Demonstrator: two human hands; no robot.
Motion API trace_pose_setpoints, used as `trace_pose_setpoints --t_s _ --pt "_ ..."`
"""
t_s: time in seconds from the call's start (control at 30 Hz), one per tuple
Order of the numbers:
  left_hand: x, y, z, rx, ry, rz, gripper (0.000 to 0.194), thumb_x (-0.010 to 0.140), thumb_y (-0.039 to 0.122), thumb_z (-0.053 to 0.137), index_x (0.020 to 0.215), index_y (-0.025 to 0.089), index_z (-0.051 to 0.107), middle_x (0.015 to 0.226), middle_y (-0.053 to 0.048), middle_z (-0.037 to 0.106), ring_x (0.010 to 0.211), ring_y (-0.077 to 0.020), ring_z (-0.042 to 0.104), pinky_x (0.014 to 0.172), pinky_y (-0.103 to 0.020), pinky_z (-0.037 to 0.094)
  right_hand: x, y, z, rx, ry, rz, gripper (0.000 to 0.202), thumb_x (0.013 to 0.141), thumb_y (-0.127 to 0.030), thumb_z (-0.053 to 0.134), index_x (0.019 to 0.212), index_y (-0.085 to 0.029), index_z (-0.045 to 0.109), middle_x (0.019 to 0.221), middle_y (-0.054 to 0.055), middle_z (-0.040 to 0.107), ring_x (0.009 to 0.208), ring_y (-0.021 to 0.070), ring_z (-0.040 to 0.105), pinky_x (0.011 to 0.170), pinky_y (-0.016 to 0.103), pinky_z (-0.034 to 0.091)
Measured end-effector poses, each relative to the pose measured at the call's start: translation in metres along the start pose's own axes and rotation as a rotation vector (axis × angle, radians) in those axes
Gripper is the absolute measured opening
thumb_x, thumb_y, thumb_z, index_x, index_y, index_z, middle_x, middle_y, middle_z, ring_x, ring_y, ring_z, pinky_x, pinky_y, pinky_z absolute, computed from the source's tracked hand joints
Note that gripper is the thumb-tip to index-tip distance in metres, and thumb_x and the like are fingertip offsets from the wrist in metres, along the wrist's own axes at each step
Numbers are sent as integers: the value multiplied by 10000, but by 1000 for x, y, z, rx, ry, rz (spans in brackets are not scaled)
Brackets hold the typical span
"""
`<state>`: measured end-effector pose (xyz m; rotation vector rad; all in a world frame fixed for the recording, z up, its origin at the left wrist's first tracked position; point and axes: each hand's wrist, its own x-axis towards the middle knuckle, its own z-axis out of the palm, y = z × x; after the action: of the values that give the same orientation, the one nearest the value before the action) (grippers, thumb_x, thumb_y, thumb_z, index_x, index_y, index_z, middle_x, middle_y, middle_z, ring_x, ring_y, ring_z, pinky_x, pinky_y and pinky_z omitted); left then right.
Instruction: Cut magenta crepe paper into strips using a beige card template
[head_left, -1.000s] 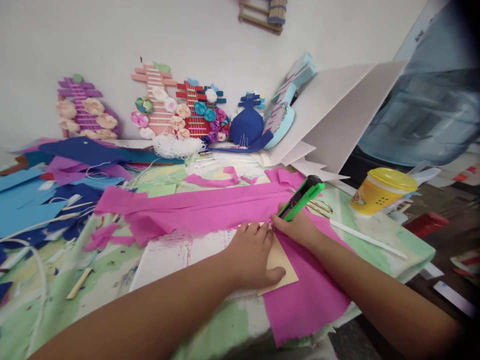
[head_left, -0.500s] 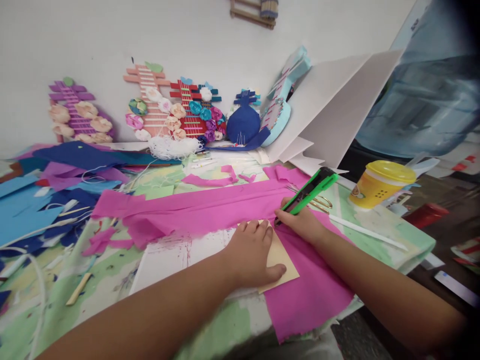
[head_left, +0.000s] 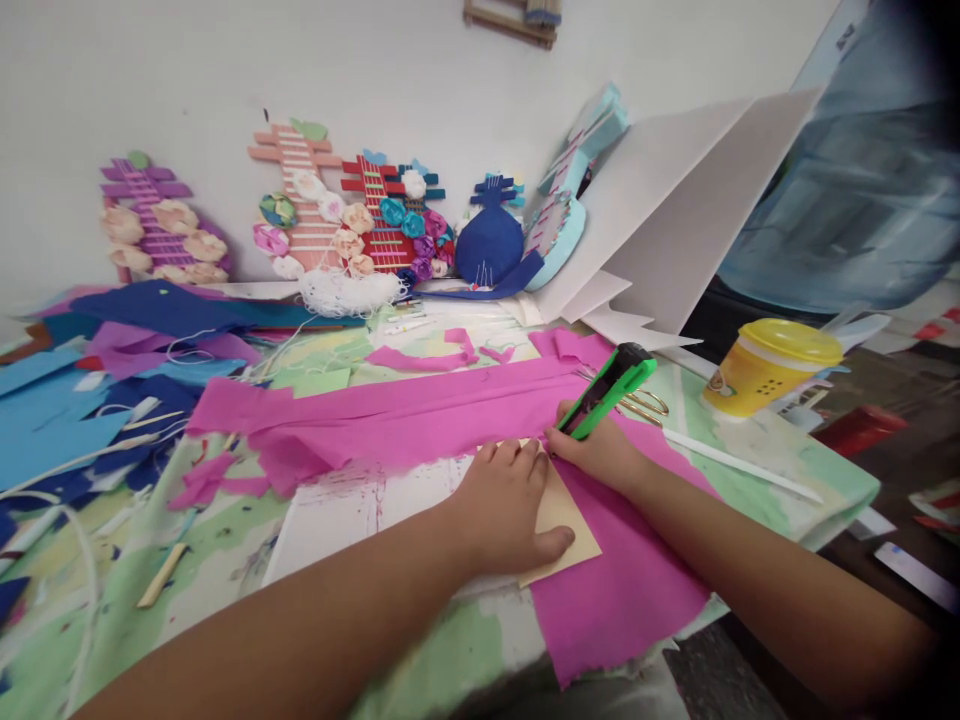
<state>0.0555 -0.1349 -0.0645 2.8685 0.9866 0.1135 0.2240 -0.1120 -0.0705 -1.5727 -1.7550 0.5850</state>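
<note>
My left hand [head_left: 504,505] lies flat with its thumb apart, pressing on a cream card [head_left: 566,535]. Under the card are a white board [head_left: 337,525] with marks on it and magenta fabric [head_left: 622,600]. My right hand [head_left: 600,455] is wrapped round a green and black utility knife [head_left: 607,390], held upright at a slant by the card's far right corner. The knife's tip is hidden by the fingers. Behind it, gold-handled scissors [head_left: 643,405] rest partly on the fabric. A longer magenta piece [head_left: 390,410] stretches leftward, wrinkled.
Blue and purple fabric scraps [head_left: 112,330] heap up at the left. Several decorated instrument-shaped crafts [head_left: 300,190] lean against the wall. A yellow cup [head_left: 769,370] stands at the table's right edge, near a white strip [head_left: 746,465]. Folded white boards [head_left: 645,200] rise behind.
The utility knife has tilted more upright and shifted slightly left and toward me along the card's edge. My left hand keeps its place on the card. The view has shifted slightly.
</note>
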Motion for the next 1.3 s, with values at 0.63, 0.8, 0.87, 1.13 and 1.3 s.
trace_pose_setpoints --t_s 0.63,0.8,0.87,1.13,1.3 --pt "0 0 -3 -18 -32 -7 759 759 585 310 1304 57 302 1354 -181 284 1208 -332 257 975 -460 197 2 2 -1 44 -19 36 190 666 -316 491 582 -195 370 503 -64 403 506 96 410 512 232 319" --pt "1 0 -4 -24 -42 -9 767 762 587 299 1309 49 293 1347 -187 295 1199 -342 267 970 -468 201 1 2 -1 78 -55 48 205 671 -343 499 595 -193 382 525 -60 417 527 100 428 523 233 336" --pt "0 0 -4 -25 -40 -13 767 761 589 300 1305 48 300 1350 -186 290 1200 -342 267 972 -463 201 2 3 -3 105 -45 61 217 677 -352 500 587 -190 387 526 -55 429 541 106 440 540 238 347" --pt "-1 0 -2 -34 -54 -8 773 764 595 288 1316 54 279 1366 -185 256 1221 -340 231 977 -467 185 2 0 -7 201 -14 123 238 691 -361 500 569 -192 386 481 -67 416 485 89 400 510 226 319" --pt "0 0 -2 -28 -50 -11 773 765 601 278 1317 60 275 1366 -179 260 1222 -336 229 978 -463 183 2 0 -5 130 -37 99 219 684 -346 489 563 -190 397 507 -53 457 535 106 447 559 239 349"
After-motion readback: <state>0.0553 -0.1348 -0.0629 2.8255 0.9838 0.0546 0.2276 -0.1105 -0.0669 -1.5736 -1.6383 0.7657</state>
